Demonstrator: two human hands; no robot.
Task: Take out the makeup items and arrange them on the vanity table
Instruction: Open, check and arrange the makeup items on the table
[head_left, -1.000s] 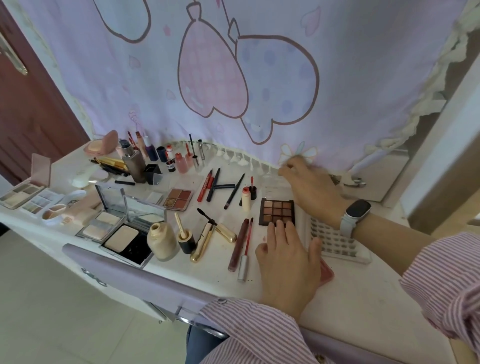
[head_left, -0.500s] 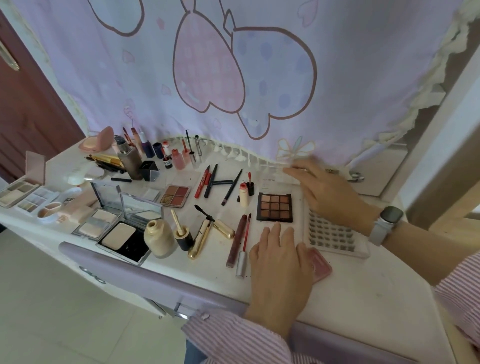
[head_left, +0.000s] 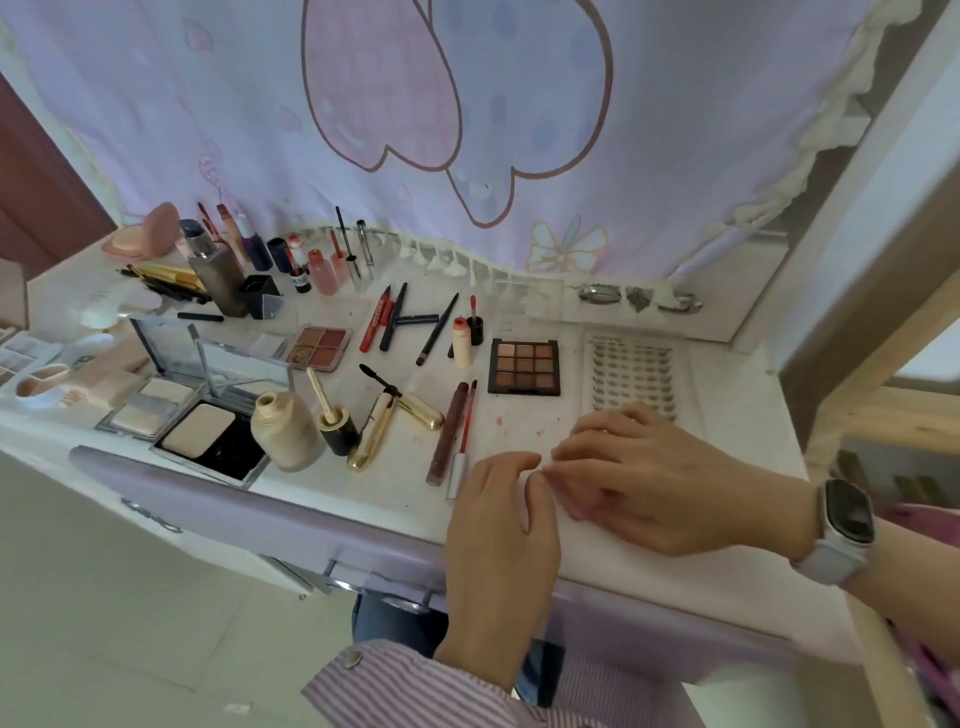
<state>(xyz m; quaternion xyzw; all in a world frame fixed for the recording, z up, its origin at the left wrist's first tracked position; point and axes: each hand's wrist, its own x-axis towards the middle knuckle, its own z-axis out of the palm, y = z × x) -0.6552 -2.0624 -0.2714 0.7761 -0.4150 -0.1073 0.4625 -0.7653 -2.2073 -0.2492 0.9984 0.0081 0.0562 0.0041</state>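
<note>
most makeup items already laid out across the desk (head_left: 727, 571), left hand (head_left: 498, 525) and right hand (head_left: 654, 483) meet at near edge, fingers curled pinching a pink item (head_left: 584, 501), probably among the last.

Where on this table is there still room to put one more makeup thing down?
There is bare room along the front right of the vanity table, near the right hand. A smaller patch lies between the nine-colour palette and the hands. Left of the gold mascara tube it is crowded with compacts and bottles.
</note>
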